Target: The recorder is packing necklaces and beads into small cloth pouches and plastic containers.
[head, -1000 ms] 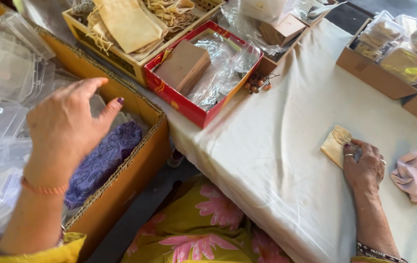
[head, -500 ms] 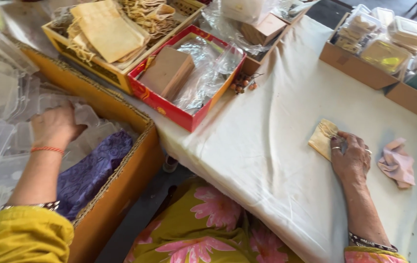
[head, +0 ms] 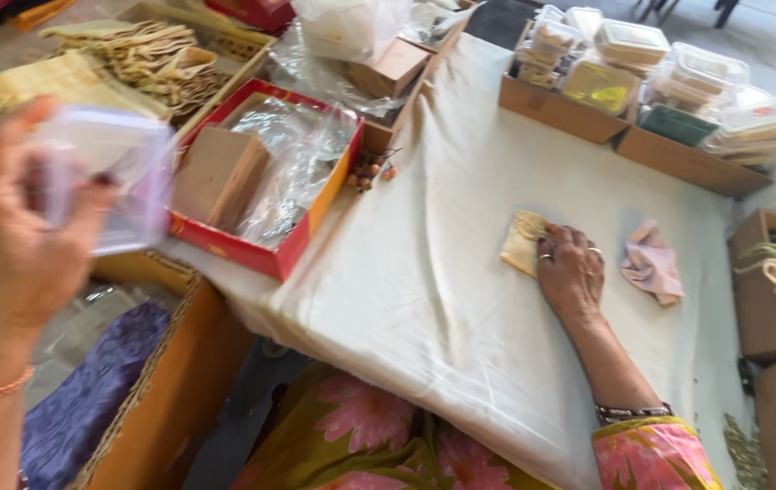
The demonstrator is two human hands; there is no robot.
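Two hands, left hand [head: 7, 245] gripping blurred clear box [head: 107, 177], right hand [head: 572, 272] half-covering pouch [head: 522, 243]

A single head-worn camera looks steeply down and forward over the cloth-covered table [head: 424, 272]. It sits close above the near edge of the table, the far edge lies toward the top of the view, and no second view overlaps.

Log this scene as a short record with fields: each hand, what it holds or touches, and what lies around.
left hand: raised, gripping a clear plastic box
right hand: flat on the white cloth, pressing a beige pouch
beside right hand: pink pouch, apart from it
behind left hand: red tray with a brown block and plastic wrap
far side: cardboard tray of lidded containers
below left hand: purple fabric in a cardboard box
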